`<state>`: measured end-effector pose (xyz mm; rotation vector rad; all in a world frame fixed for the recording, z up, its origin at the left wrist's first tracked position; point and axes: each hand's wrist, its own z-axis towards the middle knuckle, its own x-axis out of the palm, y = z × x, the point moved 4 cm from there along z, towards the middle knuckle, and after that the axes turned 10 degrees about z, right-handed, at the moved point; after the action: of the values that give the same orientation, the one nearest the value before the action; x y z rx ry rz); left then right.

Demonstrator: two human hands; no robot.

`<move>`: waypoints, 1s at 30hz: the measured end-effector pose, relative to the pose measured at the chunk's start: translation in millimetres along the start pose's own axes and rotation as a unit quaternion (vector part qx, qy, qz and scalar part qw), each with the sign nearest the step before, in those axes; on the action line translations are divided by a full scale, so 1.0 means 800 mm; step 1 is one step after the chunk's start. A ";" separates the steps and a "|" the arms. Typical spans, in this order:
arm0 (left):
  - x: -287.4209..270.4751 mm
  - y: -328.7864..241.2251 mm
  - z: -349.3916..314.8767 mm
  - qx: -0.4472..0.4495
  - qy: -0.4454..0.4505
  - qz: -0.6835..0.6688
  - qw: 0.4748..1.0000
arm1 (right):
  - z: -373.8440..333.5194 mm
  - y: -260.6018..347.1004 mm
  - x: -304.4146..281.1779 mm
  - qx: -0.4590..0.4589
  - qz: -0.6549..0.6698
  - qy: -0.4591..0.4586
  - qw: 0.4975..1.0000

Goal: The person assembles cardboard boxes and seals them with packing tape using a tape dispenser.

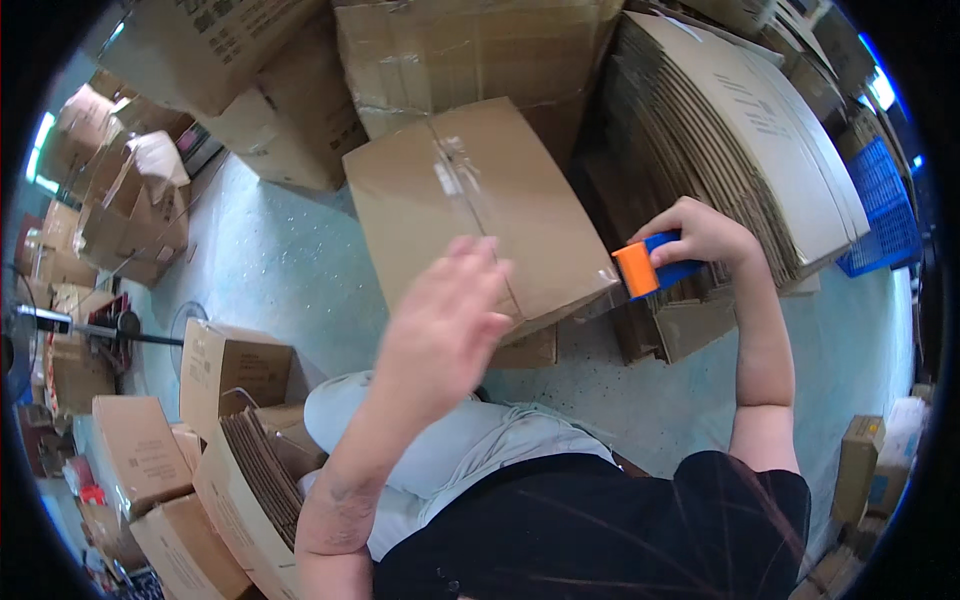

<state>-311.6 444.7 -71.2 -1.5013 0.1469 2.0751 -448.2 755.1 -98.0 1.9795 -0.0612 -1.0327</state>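
Observation:
A closed brown cardboard box [510, 190] stands in front of me, a seam running down its top. Clear tape and a pale torn patch show near the seam's far end. My left hand [445, 320] is over the box's near side, slightly blurred, its fingers stretched out and holding nothing; whether it touches the cardboard I cannot tell. In my right hand [705, 235] is a blue and orange tape dispenser [637, 270], held beside the box's right corner. A shiny clear strip of tape shows at that corner, close to the dispenser.
Flattened cartons [740, 130] are stacked to the right, with a blue plastic crate [880, 210] beyond. A larger taped carton [450, 60] stands behind the box. More cartons [145, 455] and folded cardboard [250, 480] lie at lower left. A metal pole [140, 335] reaches in from the left.

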 end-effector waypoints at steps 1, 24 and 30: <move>0.018 -0.018 0.017 0.062 0.039 0.015 0.997 | 0.002 -0.003 0.002 -0.002 0.013 0.000 1.000; 0.073 -0.017 0.035 0.168 0.136 0.148 0.965 | -0.017 -0.050 0.007 -0.037 -0.113 -0.209 0.971; 0.076 -0.026 0.036 0.164 0.143 0.145 0.965 | -0.004 -0.014 0.014 0.006 -0.225 -0.182 0.957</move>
<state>-337.6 496.6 -110.4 -1.6309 0.8227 1.9116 -442.6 759.7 -112.5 1.8287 0.1921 -1.6880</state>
